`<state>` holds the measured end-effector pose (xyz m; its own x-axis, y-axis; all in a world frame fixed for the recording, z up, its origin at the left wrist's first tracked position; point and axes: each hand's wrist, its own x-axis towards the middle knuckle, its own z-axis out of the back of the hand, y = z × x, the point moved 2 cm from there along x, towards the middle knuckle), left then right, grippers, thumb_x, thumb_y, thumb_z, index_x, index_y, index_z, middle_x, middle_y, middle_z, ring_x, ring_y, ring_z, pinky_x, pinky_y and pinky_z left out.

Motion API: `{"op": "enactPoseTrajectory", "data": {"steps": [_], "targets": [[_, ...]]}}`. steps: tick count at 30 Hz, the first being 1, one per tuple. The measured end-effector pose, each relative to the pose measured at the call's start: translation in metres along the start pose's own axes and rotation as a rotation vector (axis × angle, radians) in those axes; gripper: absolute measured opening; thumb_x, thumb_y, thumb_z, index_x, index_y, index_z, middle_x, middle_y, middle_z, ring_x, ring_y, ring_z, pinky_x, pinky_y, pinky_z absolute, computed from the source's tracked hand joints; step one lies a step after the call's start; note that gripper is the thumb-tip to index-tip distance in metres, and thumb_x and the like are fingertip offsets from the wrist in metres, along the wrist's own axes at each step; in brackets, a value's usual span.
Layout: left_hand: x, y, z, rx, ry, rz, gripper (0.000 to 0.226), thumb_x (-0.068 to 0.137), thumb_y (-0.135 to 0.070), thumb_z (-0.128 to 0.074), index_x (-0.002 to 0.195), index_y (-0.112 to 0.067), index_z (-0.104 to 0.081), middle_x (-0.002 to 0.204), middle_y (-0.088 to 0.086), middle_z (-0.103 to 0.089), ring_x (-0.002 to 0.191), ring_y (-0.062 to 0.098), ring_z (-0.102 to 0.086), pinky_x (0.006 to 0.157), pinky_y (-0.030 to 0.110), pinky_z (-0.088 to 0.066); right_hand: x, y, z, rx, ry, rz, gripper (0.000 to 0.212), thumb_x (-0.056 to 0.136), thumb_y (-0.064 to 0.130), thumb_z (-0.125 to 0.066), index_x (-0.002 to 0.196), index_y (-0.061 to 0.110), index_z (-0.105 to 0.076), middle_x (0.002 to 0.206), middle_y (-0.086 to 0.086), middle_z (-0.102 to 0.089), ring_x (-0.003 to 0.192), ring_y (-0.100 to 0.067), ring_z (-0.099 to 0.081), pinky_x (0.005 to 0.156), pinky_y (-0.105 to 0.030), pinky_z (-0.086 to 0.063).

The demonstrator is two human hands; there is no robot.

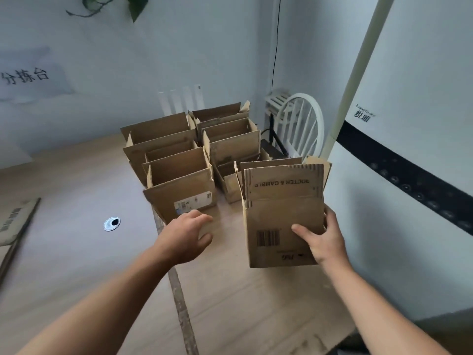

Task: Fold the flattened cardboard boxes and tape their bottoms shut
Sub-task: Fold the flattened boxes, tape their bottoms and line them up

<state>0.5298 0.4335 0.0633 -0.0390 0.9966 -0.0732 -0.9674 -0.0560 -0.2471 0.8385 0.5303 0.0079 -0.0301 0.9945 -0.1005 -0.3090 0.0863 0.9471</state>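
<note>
The cardboard box (279,216) is being held upright over the table (76,265), toward 4 o'clock in the view. The right hand (325,242) is gripping its right edge, thumb lying across the front panel. At the box's 9 o'clock the left hand (186,237) is hovering, fingers loosely curled around nothing, before a labelled open box (184,196), with more open boxes (230,147) standing toward 11 o'clock.

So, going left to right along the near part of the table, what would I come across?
Flattened cardboard → round cable-hole cover → left hand → Procter & Gamble box, gripped at its right edge by the right hand → tall white appliance.
</note>
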Motion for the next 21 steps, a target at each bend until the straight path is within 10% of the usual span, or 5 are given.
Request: {"op": "enactPoseTrajectory", "data": {"steps": [21], "targets": [[0.098,-0.011,-0.060,0.035,0.210,0.282,0.044,0.097,-0.047,-0.049,0.137,-0.030,-0.053,0.134,-0.004,-0.054,0.118,0.019,-0.054,0.097,0.034,-0.047,0.149,-0.050,-0.021,0.034,0.291,0.054,0.085,0.054,0.061,-0.088,0.118,0.074,-0.033,0.129,0.015,-0.054,0.123,-0.014,-0.051,0.102,-0.039,-0.047]]}}
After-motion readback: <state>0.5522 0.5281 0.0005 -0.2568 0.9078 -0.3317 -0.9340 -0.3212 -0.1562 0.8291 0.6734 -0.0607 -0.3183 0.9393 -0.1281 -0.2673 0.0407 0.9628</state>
